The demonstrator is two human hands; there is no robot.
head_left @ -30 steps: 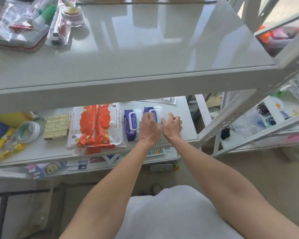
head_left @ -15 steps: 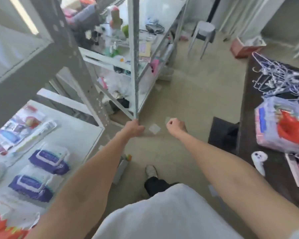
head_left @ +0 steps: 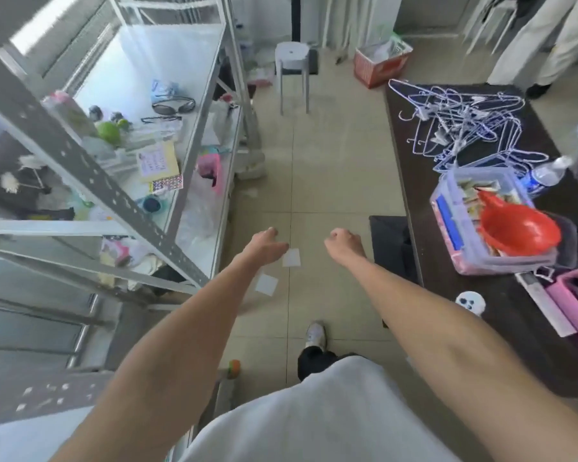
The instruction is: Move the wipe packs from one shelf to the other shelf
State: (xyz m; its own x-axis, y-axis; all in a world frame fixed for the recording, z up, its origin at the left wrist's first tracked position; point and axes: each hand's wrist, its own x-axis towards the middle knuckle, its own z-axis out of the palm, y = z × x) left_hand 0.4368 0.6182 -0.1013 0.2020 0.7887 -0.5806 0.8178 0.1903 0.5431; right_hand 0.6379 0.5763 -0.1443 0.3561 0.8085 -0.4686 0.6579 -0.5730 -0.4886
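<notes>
No wipe pack is in view. Both my arms reach forward over the tiled floor in the aisle. My left hand (head_left: 264,245) hangs with loosely curled fingers and holds nothing, just right of the metal shelf unit (head_left: 181,161). My right hand (head_left: 344,244) has its fingers curled under and is empty too, left of the dark table (head_left: 501,321). Neither hand touches anything.
The shelf unit on the left carries sunglasses (head_left: 173,106), a green ball (head_left: 109,132) and small clutter. The dark table holds wire hangers (head_left: 464,125), a clear box with a red bowl (head_left: 518,230) and a water bottle (head_left: 546,175). A white stool (head_left: 292,73) stands ahead.
My hands have let go of the purple wipe packs on the lower shelf and drawn back. My view has swung right, away from that shelf, to the aisle and the table.
</notes>
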